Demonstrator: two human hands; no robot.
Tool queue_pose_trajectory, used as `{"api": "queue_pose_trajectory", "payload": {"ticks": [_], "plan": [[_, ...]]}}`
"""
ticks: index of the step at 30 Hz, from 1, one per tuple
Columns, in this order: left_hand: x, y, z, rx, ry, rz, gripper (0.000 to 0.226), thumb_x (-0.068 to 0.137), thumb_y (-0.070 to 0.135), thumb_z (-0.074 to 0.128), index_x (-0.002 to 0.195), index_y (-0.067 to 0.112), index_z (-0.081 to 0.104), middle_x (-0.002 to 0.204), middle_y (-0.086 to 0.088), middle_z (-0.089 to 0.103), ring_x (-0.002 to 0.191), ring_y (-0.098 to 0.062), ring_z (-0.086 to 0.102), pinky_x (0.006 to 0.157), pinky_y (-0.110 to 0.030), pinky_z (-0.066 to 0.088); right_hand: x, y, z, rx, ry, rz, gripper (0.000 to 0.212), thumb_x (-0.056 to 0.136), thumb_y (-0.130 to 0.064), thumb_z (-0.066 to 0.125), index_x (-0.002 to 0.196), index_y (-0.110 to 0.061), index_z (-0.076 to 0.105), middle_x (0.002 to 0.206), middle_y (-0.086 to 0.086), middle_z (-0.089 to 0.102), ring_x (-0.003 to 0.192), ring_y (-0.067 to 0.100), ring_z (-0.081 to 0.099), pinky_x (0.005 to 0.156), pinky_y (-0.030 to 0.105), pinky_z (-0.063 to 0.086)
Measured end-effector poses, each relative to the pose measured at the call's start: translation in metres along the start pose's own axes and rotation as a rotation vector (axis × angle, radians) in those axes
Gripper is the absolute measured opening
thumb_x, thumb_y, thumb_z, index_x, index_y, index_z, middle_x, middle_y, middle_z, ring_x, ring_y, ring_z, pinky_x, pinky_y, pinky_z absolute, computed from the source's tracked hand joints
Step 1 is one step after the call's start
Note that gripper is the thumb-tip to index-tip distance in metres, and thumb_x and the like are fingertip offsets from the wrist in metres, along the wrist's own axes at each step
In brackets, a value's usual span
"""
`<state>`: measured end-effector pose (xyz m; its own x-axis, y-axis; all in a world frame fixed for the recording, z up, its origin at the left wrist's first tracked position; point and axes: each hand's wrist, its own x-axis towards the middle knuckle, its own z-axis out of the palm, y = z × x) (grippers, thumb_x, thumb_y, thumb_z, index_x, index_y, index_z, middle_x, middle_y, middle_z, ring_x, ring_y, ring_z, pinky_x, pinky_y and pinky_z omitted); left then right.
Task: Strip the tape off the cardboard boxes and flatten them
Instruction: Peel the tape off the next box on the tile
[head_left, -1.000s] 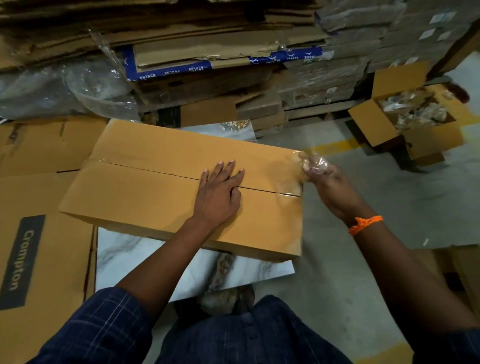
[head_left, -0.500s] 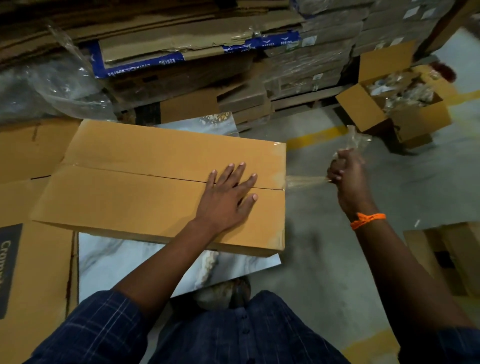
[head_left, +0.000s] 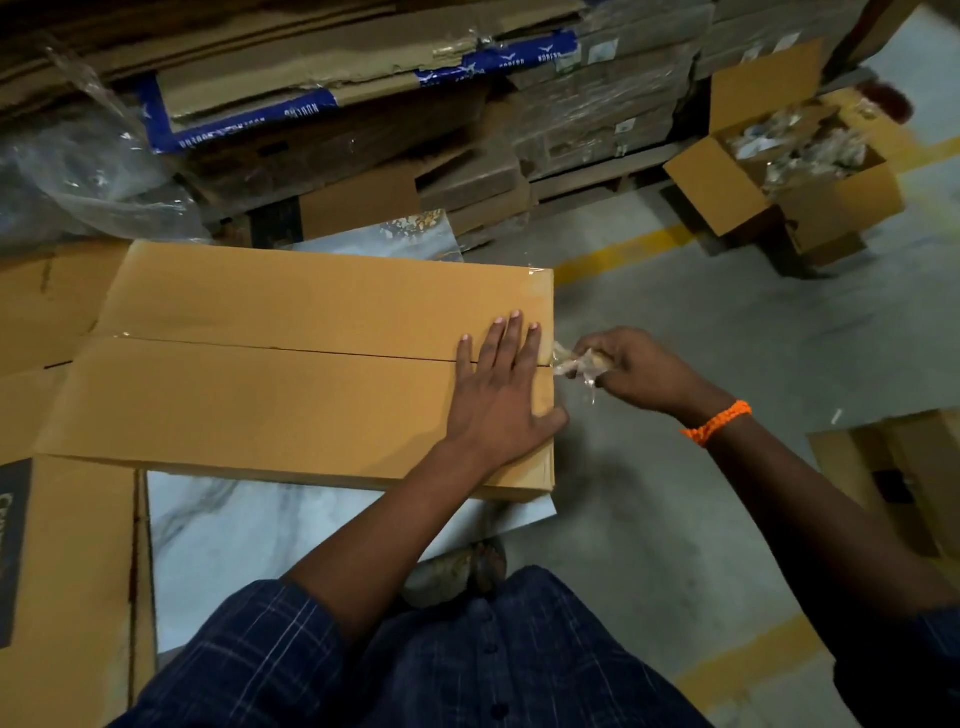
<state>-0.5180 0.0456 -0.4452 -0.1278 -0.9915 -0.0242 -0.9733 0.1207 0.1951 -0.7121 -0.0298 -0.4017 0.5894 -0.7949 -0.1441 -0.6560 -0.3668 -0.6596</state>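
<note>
Cardboard box (head_left: 291, 374) lies flat with its long side going left to right, and a thin seam (head_left: 270, 349) runs the same way. It sits on a shiny white slab (head_left: 260, 530) (grey swirls in it) on the hard grey floor (head_left: 701, 332). Left hand (head_left: 501, 400) presses flat near the box's right end, fingers straight and close together. Right hand (head_left: 644, 371) pinches crumpled clear tape (head_left: 575, 362) at the seam's end. Flat brown cardboard piles (head_left: 363, 98) stand behind

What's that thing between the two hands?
In the head view, a crumpled wad of clear tape, pinched by the right hand, beside the box the left hand presses.
</note>
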Motion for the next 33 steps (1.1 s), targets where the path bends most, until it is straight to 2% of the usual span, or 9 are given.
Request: {"api": "queue_pose_trajectory", "payload": {"ticks": [3, 7, 12, 15, 19, 23, 27, 30, 33], "plan": [[0.001, 0.000, -0.004, -0.013, 0.020, 0.012, 0.098, 0.081, 0.071, 0.042, 0.162, 0.023, 0.015, 0.171, -0.005, 0.007, 0.155, -0.026, 0.011, 0.123, -0.056, 0.010, 0.011, 0.005, -0.011, 0.015, 0.134, 0.035, 0.028, 0.078, -0.028, 0.057, 0.085, -0.009, 0.076, 0.077, 0.007, 0.073, 0.065, 0.013, 0.065, 0.061, 0.030, 0.049], [-0.002, 0.000, -0.003, -0.015, 0.020, 0.003, 0.095, 0.083, 0.069, 0.040, 0.162, 0.023, 0.014, 0.171, -0.004, 0.007, 0.155, -0.026, 0.011, 0.123, -0.055, 0.010, 0.031, 0.005, -0.051, 0.561, 0.754, 0.273, 0.024, 0.086, -0.028, 0.055, 0.095, -0.012, 0.071, 0.079, -0.005, 0.064, 0.063, -0.004, 0.052, 0.060, 0.016, 0.039], [0.000, 0.000, -0.004, -0.014, 0.065, 0.012, 0.087, 0.090, 0.073, 0.032, 0.161, 0.023, 0.020, 0.170, -0.004, 0.011, 0.154, -0.025, 0.014, 0.122, -0.056, 0.012, 0.043, 0.000, -0.064, 0.511, 0.482, 0.240, 0.032, 0.102, -0.017, 0.053, 0.130, -0.031, 0.056, 0.127, -0.007, 0.064, 0.099, 0.001, 0.065, 0.065, 0.019, 0.051], [0.004, -0.004, -0.005, -0.074, 0.135, 0.018, 0.081, 0.092, 0.075, 0.032, 0.155, 0.025, 0.037, 0.166, -0.002, 0.027, 0.150, -0.023, 0.025, 0.120, -0.050, 0.019, 0.049, -0.017, -0.042, 0.686, 0.573, 0.240, 0.024, 0.095, -0.005, 0.048, 0.101, -0.018, 0.068, 0.088, 0.001, 0.070, 0.062, 0.007, 0.064, 0.051, 0.025, 0.043], [0.010, -0.009, -0.030, -0.715, 0.199, -0.172, 0.055, 0.093, 0.061, 0.055, 0.134, 0.024, 0.061, 0.133, 0.008, 0.064, 0.122, -0.007, 0.055, 0.110, -0.043, 0.042, 0.057, -0.055, -0.013, 0.929, 0.507, 0.362, 0.023, 0.082, -0.032, 0.044, 0.074, -0.014, 0.057, 0.060, 0.000, 0.044, 0.048, 0.011, 0.038, 0.049, 0.025, 0.031], [0.013, 0.000, -0.078, -1.713, -0.119, -0.417, 0.069, 0.085, 0.070, 0.060, 0.140, 0.029, 0.055, 0.130, -0.001, 0.068, 0.118, -0.016, 0.066, 0.108, -0.049, 0.049, 0.057, -0.110, 0.007, 1.035, 0.228, 0.252, 0.054, 0.092, -0.070, 0.048, 0.085, -0.019, 0.065, 0.067, -0.006, 0.061, 0.064, 0.011, 0.059, 0.063, 0.031, 0.046], [0.012, -0.016, -0.104, -2.378, -0.231, -0.609, 0.085, 0.078, 0.082, 0.058, 0.127, 0.012, 0.057, 0.129, -0.006, 0.064, 0.123, -0.028, 0.062, 0.111, -0.050, 0.043, 0.055, -0.142, 0.027, 0.761, 0.235, 0.204, 0.065, 0.101, -0.064, 0.035, 0.085, -0.012, 0.071, 0.071, -0.001, 0.066, 0.071, 0.013, 0.061, 0.071, 0.033, 0.049], [0.010, -0.030, -0.114, -2.374, -0.191, -0.694, 0.083, 0.077, 0.075, 0.067, 0.119, 0.004, 0.064, 0.117, -0.007, 0.068, 0.113, -0.024, 0.068, 0.105, -0.040, 0.050, 0.055, -0.142, 0.050, 0.334, 0.426, 0.084, 0.033, 0.102, -0.022, 0.051, 0.134, -0.014, 0.054, 0.095, 0.005, 0.069, 0.087, 0.018, 0.066, 0.076, 0.038, 0.054], [0.008, -0.032, -0.115, -2.196, -0.109, -0.679, 0.070, 0.084, 0.063, 0.071, 0.127, 0.008, 0.067, 0.118, -0.007, 0.070, 0.119, -0.025, 0.067, 0.109, -0.042, 0.048, 0.049, -0.149, 0.064, 0.126, 0.453, -0.027, 0.079, 0.086, 0.003, 0.059, 0.156, -0.012, 0.026, 0.144, 0.014, 0.041, 0.129, 0.028, 0.049, 0.098, 0.026, 0.047]]}}
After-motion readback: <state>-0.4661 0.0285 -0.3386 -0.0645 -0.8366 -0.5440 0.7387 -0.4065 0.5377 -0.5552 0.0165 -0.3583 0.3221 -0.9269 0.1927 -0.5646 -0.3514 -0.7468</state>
